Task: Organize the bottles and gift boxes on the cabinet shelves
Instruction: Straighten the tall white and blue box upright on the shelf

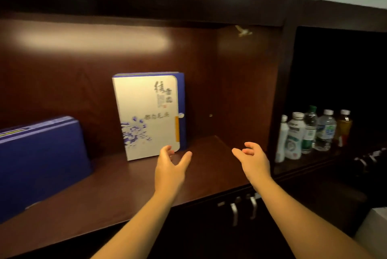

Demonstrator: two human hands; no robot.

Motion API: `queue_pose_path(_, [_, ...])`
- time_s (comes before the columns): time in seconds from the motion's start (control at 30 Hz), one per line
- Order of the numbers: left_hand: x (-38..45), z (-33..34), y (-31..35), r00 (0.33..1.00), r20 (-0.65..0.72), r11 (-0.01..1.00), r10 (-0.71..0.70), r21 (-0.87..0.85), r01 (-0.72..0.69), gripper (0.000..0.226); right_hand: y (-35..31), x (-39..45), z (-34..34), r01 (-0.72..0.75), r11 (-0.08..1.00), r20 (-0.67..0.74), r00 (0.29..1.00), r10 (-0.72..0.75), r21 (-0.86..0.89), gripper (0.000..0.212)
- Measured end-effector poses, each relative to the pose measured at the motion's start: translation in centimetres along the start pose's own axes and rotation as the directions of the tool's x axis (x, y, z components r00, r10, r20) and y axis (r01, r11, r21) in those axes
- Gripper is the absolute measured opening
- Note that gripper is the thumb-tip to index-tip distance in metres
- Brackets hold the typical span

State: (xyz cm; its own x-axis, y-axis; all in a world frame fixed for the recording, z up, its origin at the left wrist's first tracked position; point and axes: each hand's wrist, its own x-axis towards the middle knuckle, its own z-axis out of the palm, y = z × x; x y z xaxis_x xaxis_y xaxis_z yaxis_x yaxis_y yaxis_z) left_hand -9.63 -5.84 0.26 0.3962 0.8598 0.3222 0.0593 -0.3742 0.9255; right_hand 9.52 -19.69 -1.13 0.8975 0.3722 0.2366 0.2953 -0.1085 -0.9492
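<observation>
Dark wood shelf [117,187] (lit from above), gift box [146,116] upright.

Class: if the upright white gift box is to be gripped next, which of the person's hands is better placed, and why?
Left. The left hand is open with fingertips right at the white gift box's lower right corner; the right hand, also open, hovers over bare shelf further right.

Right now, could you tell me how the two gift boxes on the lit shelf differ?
The white gift box stands upright at mid-shelf, showing a pale cover with blue flowers and calligraphy. The blue gift box sits at the left end and shows a plain blue face. Both share the same blue colour along their edges.
</observation>
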Motion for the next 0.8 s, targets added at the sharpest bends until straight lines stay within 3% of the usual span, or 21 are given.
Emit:
queue_pose_path(0.13, [4.1,-7.5,-3.1,0.992,-0.128,0.998,-0.016,0.052,0.023,0.072,-1.1,0.3,6.8,0.008,0.999,0.092,0.996,-0.012,0.041,0.062])
queue_pose_path(0.3, [9.0,-11.9,-7.8,0.977,-0.211,0.991,-0.039,0.115,0.065,0.081,-0.8,3.9,14.5,0.040,0.997,0.150,0.988,-0.050,0.067,0.068])
queue_pose_path(0.67, [22.6,-9.4,-17.8,0.954,-0.243,0.971,-0.175,0.120,0.208,0.103,3.7,16.0,26.6,-0.028,0.994,0.353,0.936,-0.010,0.103,0.095])
queue_pose_path(0.8, [25.5,-7.9,-20.0,0.955,-0.170,0.967,-0.241,0.041,0.251,0.107,4.9,18.7,28.8,-0.083,0.976,0.456,0.890,-0.018,0.202,0.074])
